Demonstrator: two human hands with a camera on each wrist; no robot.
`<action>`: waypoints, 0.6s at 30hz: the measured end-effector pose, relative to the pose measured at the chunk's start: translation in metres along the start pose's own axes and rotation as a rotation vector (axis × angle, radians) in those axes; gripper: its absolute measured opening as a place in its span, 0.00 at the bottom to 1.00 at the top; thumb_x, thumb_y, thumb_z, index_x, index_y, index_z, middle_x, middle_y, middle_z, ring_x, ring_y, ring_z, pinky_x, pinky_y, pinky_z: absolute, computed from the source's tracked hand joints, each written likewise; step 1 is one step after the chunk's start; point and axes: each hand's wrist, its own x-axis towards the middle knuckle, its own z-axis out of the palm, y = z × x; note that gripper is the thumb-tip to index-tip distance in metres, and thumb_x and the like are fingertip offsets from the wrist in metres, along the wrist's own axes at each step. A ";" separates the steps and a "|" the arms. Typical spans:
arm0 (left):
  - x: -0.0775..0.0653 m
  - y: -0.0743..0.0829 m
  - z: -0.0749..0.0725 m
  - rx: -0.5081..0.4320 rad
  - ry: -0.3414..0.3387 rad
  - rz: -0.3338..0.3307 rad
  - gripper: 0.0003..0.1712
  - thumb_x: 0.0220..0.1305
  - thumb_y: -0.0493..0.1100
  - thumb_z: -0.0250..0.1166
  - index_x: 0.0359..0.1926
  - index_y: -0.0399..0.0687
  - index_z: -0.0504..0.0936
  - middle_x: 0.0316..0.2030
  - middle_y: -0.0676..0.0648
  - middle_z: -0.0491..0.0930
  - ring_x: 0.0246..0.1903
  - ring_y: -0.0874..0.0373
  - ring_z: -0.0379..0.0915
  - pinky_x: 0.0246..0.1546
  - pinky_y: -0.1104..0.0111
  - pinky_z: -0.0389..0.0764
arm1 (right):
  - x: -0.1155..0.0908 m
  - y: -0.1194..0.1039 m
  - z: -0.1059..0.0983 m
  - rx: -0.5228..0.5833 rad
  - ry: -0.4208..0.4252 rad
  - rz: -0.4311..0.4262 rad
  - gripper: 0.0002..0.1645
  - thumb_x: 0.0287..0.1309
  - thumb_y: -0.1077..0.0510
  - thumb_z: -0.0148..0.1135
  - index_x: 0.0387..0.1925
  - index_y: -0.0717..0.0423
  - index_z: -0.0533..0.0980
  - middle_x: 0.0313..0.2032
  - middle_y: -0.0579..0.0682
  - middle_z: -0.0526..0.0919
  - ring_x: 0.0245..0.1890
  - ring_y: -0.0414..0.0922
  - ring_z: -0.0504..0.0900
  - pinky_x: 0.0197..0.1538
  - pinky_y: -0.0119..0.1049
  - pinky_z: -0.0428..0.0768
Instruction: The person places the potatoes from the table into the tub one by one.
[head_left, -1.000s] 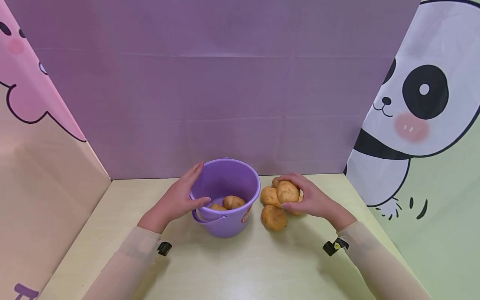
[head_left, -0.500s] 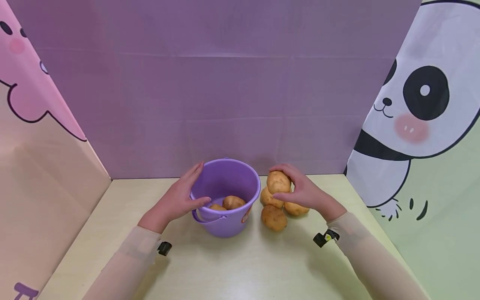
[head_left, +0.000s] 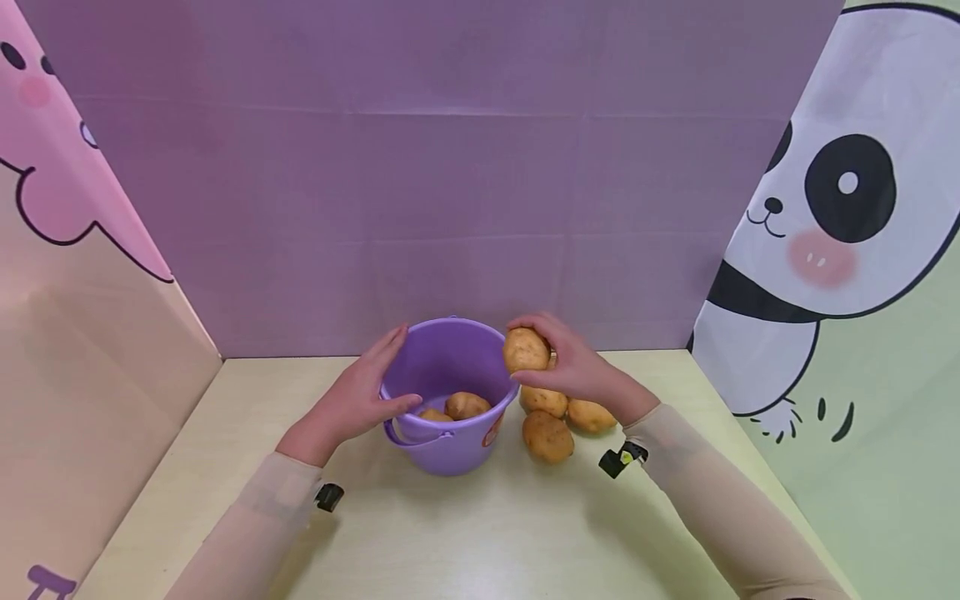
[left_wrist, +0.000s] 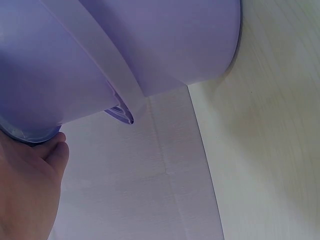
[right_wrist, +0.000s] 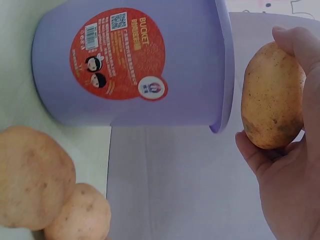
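A purple plastic bucket (head_left: 450,452) with a handle stands on the table, with potatoes (head_left: 467,406) at its bottom. My left hand (head_left: 348,410) grips its left rim, thumb over the near edge; in the left wrist view the fingers (left_wrist: 57,157) show at the rim. My right hand (head_left: 576,367) holds a light brown potato (right_wrist: 274,95) between thumb and fingers, raised at the bucket's right rim. To the bucket's right lie several more potatoes (head_left: 548,437), below the right hand. A red round label (right_wrist: 117,52) faces the right wrist camera.
The pale wooden table (head_left: 442,533) ends at a purple back wall (head_left: 465,183). A side panel with a panda drawing (head_left: 825,250) rises on the right, and one with a pink cartoon (head_left: 67,158) on the left. The bucket's handle (head_left: 416,440) hangs down its front.
My right hand has lifted the potato from the pile and carried it left to the bucket's rim. The left hand and the bucket have stayed in place.
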 end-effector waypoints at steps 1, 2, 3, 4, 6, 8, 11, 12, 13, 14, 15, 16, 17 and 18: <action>0.000 0.000 0.000 0.001 0.001 0.000 0.64 0.68 0.62 0.74 0.89 0.37 0.50 0.88 0.36 0.48 0.85 0.33 0.47 0.80 0.36 0.59 | 0.003 -0.001 0.002 -0.001 0.000 -0.007 0.39 0.61 0.56 0.84 0.70 0.48 0.77 0.64 0.50 0.78 0.61 0.48 0.80 0.62 0.46 0.84; 0.000 0.000 0.000 0.002 0.001 -0.001 0.64 0.68 0.62 0.74 0.89 0.38 0.50 0.88 0.36 0.48 0.85 0.33 0.47 0.80 0.36 0.59 | 0.005 -0.002 0.003 -0.004 0.000 -0.012 0.39 0.60 0.56 0.84 0.70 0.49 0.77 0.63 0.50 0.78 0.60 0.48 0.80 0.62 0.46 0.84; 0.000 0.000 0.000 0.002 0.000 -0.001 0.64 0.68 0.62 0.74 0.89 0.38 0.50 0.88 0.36 0.48 0.85 0.33 0.47 0.80 0.36 0.59 | 0.007 -0.003 0.004 -0.001 -0.001 -0.014 0.38 0.60 0.56 0.84 0.70 0.49 0.77 0.63 0.50 0.78 0.60 0.48 0.80 0.61 0.46 0.84; 0.000 0.000 0.001 0.002 0.001 -0.001 0.64 0.68 0.62 0.74 0.89 0.38 0.50 0.88 0.36 0.48 0.85 0.33 0.47 0.80 0.36 0.59 | 0.009 -0.004 0.006 -0.002 -0.001 -0.016 0.38 0.61 0.56 0.84 0.70 0.49 0.77 0.62 0.51 0.78 0.59 0.48 0.80 0.61 0.45 0.84; 0.000 0.000 0.001 0.003 0.001 -0.001 0.64 0.68 0.63 0.74 0.89 0.38 0.50 0.88 0.36 0.48 0.85 0.33 0.47 0.80 0.35 0.59 | 0.013 -0.007 0.008 -0.001 -0.006 -0.019 0.38 0.60 0.56 0.84 0.70 0.49 0.78 0.61 0.51 0.79 0.58 0.48 0.80 0.60 0.46 0.85; 0.000 0.000 0.001 0.003 0.001 -0.002 0.64 0.68 0.63 0.74 0.89 0.38 0.50 0.88 0.36 0.48 0.85 0.33 0.47 0.80 0.35 0.59 | 0.017 -0.010 0.009 -0.011 -0.011 -0.021 0.38 0.60 0.55 0.84 0.70 0.50 0.77 0.61 0.51 0.79 0.58 0.48 0.80 0.60 0.46 0.85; 0.000 0.000 0.001 0.002 0.003 -0.001 0.64 0.68 0.63 0.74 0.89 0.39 0.51 0.88 0.37 0.48 0.85 0.34 0.47 0.80 0.36 0.59 | 0.024 -0.013 0.012 -0.028 -0.024 -0.019 0.39 0.61 0.53 0.84 0.70 0.51 0.77 0.62 0.51 0.78 0.59 0.48 0.79 0.60 0.47 0.84; 0.000 0.000 0.001 0.002 0.003 -0.001 0.64 0.68 0.63 0.74 0.89 0.39 0.51 0.88 0.37 0.48 0.85 0.34 0.47 0.80 0.36 0.59 | 0.026 -0.013 0.013 -0.033 -0.030 -0.016 0.39 0.61 0.53 0.84 0.70 0.51 0.77 0.62 0.50 0.78 0.60 0.48 0.78 0.61 0.47 0.84; 0.000 0.000 0.001 0.002 0.002 -0.001 0.64 0.68 0.63 0.74 0.89 0.39 0.51 0.88 0.37 0.48 0.85 0.34 0.47 0.80 0.36 0.59 | 0.028 -0.014 0.014 -0.034 -0.036 -0.014 0.39 0.61 0.52 0.83 0.70 0.52 0.76 0.62 0.50 0.78 0.61 0.49 0.78 0.61 0.47 0.84; 0.000 0.000 0.001 0.002 0.002 -0.001 0.64 0.68 0.62 0.74 0.89 0.39 0.51 0.88 0.37 0.48 0.85 0.34 0.47 0.81 0.36 0.59 | 0.030 -0.015 0.015 -0.035 -0.043 -0.014 0.39 0.61 0.52 0.83 0.71 0.53 0.76 0.62 0.51 0.78 0.61 0.49 0.78 0.60 0.47 0.84; 0.000 0.000 0.001 0.003 0.002 -0.001 0.64 0.68 0.62 0.74 0.89 0.38 0.51 0.88 0.37 0.49 0.85 0.34 0.48 0.81 0.36 0.59 | 0.032 -0.015 0.017 -0.039 -0.049 -0.014 0.40 0.61 0.52 0.83 0.71 0.54 0.76 0.62 0.50 0.78 0.61 0.49 0.77 0.61 0.47 0.84; 0.000 0.000 0.001 0.005 0.002 -0.001 0.64 0.68 0.62 0.74 0.89 0.38 0.51 0.88 0.36 0.49 0.85 0.34 0.48 0.81 0.36 0.59 | 0.035 -0.016 0.018 -0.043 -0.054 -0.015 0.40 0.61 0.51 0.83 0.71 0.54 0.76 0.62 0.51 0.78 0.61 0.49 0.78 0.60 0.47 0.84; 0.000 0.000 0.001 0.005 0.001 -0.001 0.64 0.68 0.62 0.74 0.89 0.38 0.51 0.88 0.36 0.49 0.85 0.34 0.48 0.81 0.36 0.59 | 0.037 -0.017 0.019 -0.044 -0.060 -0.017 0.41 0.61 0.51 0.83 0.71 0.55 0.75 0.62 0.51 0.78 0.61 0.49 0.78 0.60 0.47 0.84; 0.001 0.000 0.001 0.005 0.001 -0.001 0.64 0.68 0.62 0.74 0.89 0.38 0.51 0.88 0.36 0.49 0.85 0.34 0.48 0.81 0.36 0.59 | 0.039 -0.018 0.020 -0.045 -0.064 -0.020 0.42 0.61 0.51 0.84 0.71 0.56 0.75 0.62 0.51 0.77 0.60 0.49 0.78 0.60 0.47 0.84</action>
